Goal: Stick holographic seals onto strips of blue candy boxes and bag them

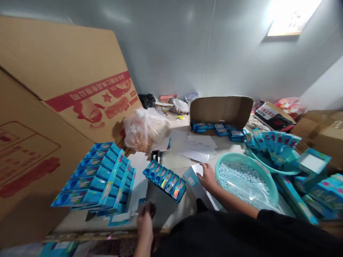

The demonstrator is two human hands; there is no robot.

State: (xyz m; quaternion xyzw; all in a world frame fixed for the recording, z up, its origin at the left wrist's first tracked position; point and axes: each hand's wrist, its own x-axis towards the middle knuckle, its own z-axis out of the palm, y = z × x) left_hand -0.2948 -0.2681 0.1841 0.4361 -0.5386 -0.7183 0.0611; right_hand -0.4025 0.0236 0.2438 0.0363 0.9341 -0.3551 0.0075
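Note:
My right hand [207, 177] grips the upper edge of a white carton [204, 195] with a blue printed panel, tilted at the table's front. My left hand [145, 213] is low over the front edge, its fingers shadowed and blurred, so their closure and any contents are unclear. Between the hands lies a blue display box [164, 181] holding a row of small blue packs, some with shiny fronts. To the left, similar blue display boxes [99, 178] are piled in a slanted stack.
A turquoise basin [273, 185] of pale blue pellets stands right; a second basin [291, 172] behind holds fanned blue packs. An open cardboard box [222, 109] with blue packs is at the back. A large carton [64, 96] walls the left, beside plastic bags [147, 126]. Paper sheets [198, 146] lie mid-table.

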